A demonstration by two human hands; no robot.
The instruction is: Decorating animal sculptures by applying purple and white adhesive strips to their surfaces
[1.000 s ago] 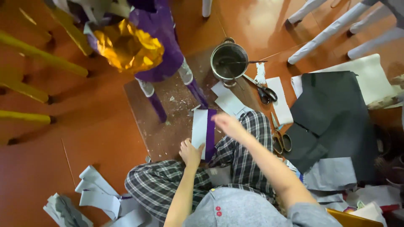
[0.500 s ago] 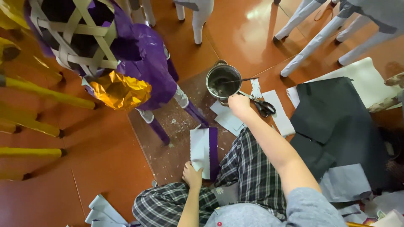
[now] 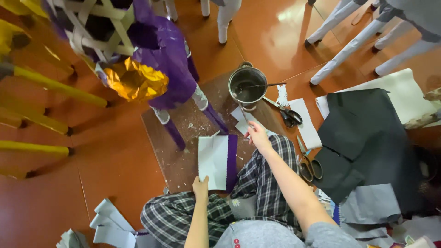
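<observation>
i am watching from the head view: the person is sitting on the floor with a folded sheet of white paper with a purple strip [image 3: 217,160] lying on a brown board [image 3: 183,151] in front of the plaid-trousered legs. the left hand [image 3: 200,187] is resting on the sheet's near edge, fingers flat and closed onto nothing, apparently pinning it so it is not sliding. the right hand [image 3: 258,136] is pinching a thin stick or brush handle [image 3: 243,115], fingers closed round it; its far end is pointing toward the metal pot [image 3: 248,85], which is standing just beyond the sheet, probably kept within reach for dipping. i cannot tell what the pot is holding. black scissors [image 3: 288,114] are lying beside the pot, a second pair [image 3: 308,163] by the right knee. a purple and gold paper figure [image 3: 156,69] is standing on the board's far left.
</observation>
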